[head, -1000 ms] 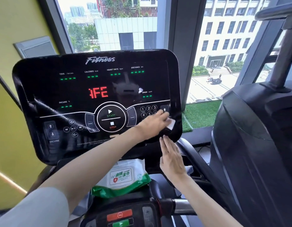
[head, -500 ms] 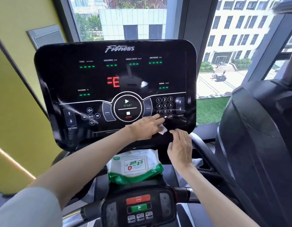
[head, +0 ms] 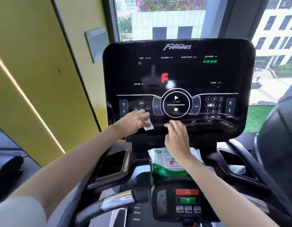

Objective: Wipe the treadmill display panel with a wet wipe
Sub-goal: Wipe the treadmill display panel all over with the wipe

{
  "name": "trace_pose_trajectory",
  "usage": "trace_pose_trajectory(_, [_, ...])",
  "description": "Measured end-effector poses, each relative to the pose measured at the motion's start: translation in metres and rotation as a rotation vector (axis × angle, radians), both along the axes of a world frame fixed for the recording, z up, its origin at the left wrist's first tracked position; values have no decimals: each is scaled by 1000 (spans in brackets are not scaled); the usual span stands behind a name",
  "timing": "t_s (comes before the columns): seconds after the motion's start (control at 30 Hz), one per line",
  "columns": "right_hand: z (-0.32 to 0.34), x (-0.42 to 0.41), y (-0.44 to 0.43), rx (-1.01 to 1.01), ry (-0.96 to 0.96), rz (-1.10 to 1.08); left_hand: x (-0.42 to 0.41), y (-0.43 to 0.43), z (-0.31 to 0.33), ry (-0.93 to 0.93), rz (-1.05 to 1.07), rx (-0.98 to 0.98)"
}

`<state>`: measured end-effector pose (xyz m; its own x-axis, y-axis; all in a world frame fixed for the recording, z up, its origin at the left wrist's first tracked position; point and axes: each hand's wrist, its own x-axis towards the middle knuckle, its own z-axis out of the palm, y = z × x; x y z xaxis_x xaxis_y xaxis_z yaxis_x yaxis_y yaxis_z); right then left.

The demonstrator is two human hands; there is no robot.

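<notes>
Since the earlier frames, the left hand (head: 135, 119) has swept the wipe (head: 148, 126) across the bottom of the display panel (head: 183, 71), from the number keys (head: 213, 105) at about 4 o'clock to the small sound buttons (head: 141, 106) at about 8 o'clock. The right hand (head: 176, 136) has slid left with it to 6 o'clock.

The left fingers are curled over the wipe and press it onto the glass. A white corner pokes out below the palm, toward 5 o'clock of the hand. The right fingers (head: 172, 125) lie loosely spread on the panel's lower rim and grasp nothing; they seem to steady the panel. Both forearms reach up from the bottom of the view.

At 6 o'clock below the panel, the pack of wipes (head: 165, 169) sits on the console, partly behind the right wrist, with the red and green buttons (head: 188, 196) nearer still.

The job looks to be in mid-course. The bottom strip appears almost covered, with only the arrow keys (head: 123, 107) at 9 o'clock left in that row. Whether the upper half with the readouts has been wiped cannot be told; it probably still needs a pass.
</notes>
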<state>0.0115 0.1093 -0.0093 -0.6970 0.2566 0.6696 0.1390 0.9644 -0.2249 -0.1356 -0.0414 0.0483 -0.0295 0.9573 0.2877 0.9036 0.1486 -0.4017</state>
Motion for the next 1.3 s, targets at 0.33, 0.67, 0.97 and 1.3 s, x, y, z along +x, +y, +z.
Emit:
trace_pose_trajectory(0.33, [32, -31, -55, -596, -169, 311, -1, -80, 41, -1042, 513, 304])
trace_pose_trajectory(0.67, [73, -55, -81, -1413, -203, 505, 18, -75, 43, -1825, 465, 648])
trace_pose_trajectory(0.97, [70, -59, -78, -1480, -137, 403, 19, -66, 24, -1484, 501, 819])
trace_pose_trajectory(1.3, [69, -56, -72, -1425, -140, 449, 26, -54, 12, -1352, 343, 787])
